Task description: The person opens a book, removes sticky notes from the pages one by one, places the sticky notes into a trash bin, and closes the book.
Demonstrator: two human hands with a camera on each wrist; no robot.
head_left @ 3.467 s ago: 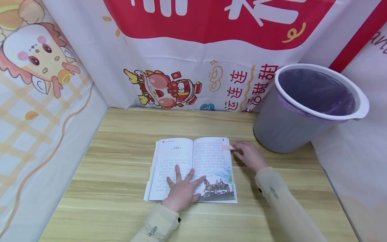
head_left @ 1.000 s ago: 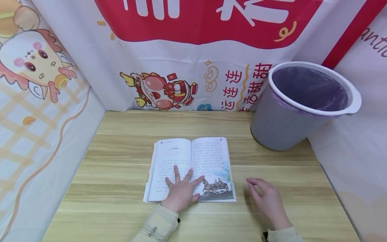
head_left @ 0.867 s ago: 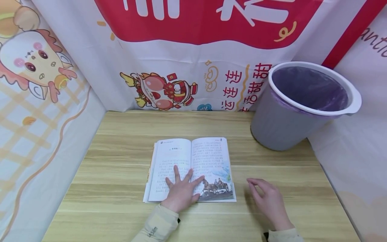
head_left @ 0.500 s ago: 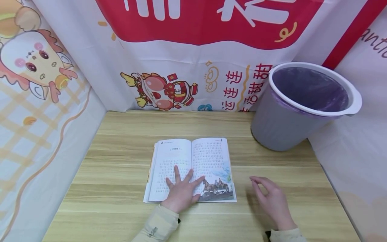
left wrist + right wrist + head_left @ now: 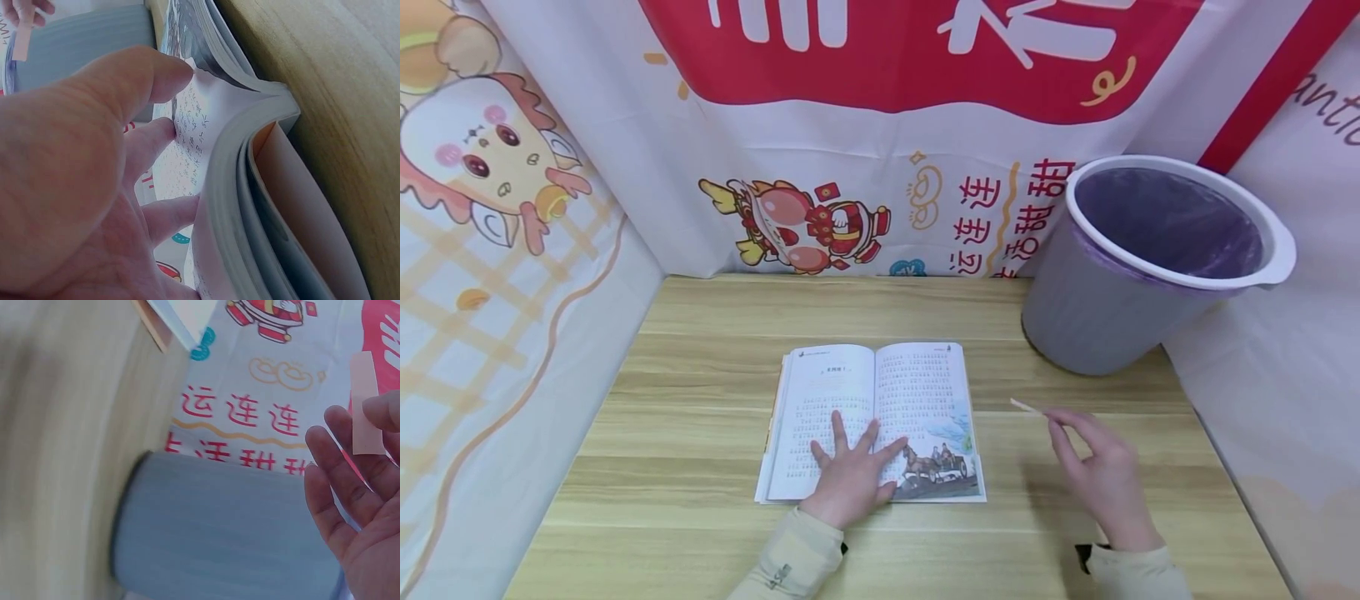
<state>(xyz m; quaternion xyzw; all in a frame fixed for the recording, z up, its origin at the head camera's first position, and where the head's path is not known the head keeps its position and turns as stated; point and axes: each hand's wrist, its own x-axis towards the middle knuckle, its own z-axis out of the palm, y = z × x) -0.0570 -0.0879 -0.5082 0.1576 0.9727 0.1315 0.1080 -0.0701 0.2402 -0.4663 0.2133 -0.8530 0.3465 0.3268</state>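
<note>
An open book (image 5: 917,383) lies on the wooden table, its right page bearing a picture of a horse cart. My left hand (image 5: 850,479) rests on it with spread fingers, across the lower part of both pages; the left wrist view shows the thick page block (image 5: 234,181) from its edge. To the right of the book, above the table, my right hand (image 5: 1101,471) pinches a narrow pale pink paper strip (image 5: 364,394) between thumb and fingers. In the head view that strip (image 5: 1026,407) appears nearly edge-on, pointing left towards the book.
A grey trash bin (image 5: 1097,308) with a purple liner stands at the table's back right corner, beyond my right hand. Printed cloth (image 5: 850,142) hangs behind the table and along its sides. Wooden tabletop (image 5: 685,400) extends left of the book.
From the book's upper right edge, my right hand has drawn back towards me with the pink strip, then lifted slightly rightward, bringing the strip into sight. My left hand stays on the pages.
</note>
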